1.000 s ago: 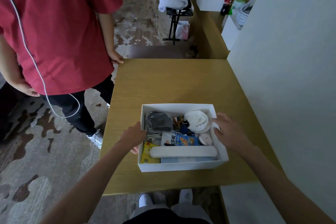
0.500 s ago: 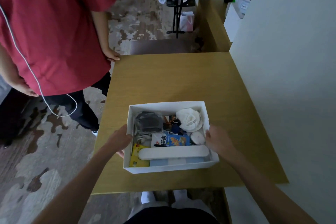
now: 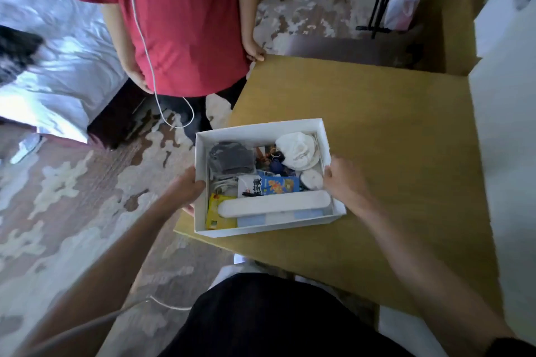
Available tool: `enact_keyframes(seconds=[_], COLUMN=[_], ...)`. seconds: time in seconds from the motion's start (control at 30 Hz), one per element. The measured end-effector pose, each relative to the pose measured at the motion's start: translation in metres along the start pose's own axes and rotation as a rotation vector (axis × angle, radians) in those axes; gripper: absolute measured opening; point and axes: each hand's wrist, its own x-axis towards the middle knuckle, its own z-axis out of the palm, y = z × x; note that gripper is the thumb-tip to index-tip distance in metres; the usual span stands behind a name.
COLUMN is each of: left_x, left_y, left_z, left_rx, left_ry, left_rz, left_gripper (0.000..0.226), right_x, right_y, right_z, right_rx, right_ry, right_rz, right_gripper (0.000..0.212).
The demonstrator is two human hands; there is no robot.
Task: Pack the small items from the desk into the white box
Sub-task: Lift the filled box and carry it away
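The white box (image 3: pixel 262 128), full of small items, sits mid-frame hanging over the desk (image 3: pixel 391 130) edge, so it may tip off. Your left hand (image 3: pixel 185 190) and right hand (image 3: pixel 343 182) clasp its side walls; a weak grip spills the long white case (image 3: pixel 274 203).

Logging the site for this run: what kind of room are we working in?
Probably a hotel room or bedroom. A bed with white bedding stands at the left, patterned carpet covers the floor, and the white box sits at the corner of a wooden desk against a wall.
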Motion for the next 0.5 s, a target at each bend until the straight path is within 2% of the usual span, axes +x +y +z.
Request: enact_keyframes(seconds=[0.17, 0.33, 0.5], left_x=[-0.021, -0.037, -0.055], left_y=[-0.044, -0.114, -0.201], left_z=[-0.022, -0.042, -0.071], left_rx=[-0.08, -0.243, -0.377], left_ry=[0.108, 0.168, 0.265], left_rz=[-0.081, -0.154, -0.287], left_gripper=[0.02, 0.02, 0.024], right_x=[0.013, 0.028, 0.044], right_y=[-0.048, -0.122, -0.229], right_z=[0.018, 0.039, 0.08], right_rx=[0.001, -0.03, -0.103], right_ry=[-0.075, -0.161, -0.264], right_rz=[-0.137, -0.264, -0.431], right_gripper=[0.014, 0.03, 0.02])
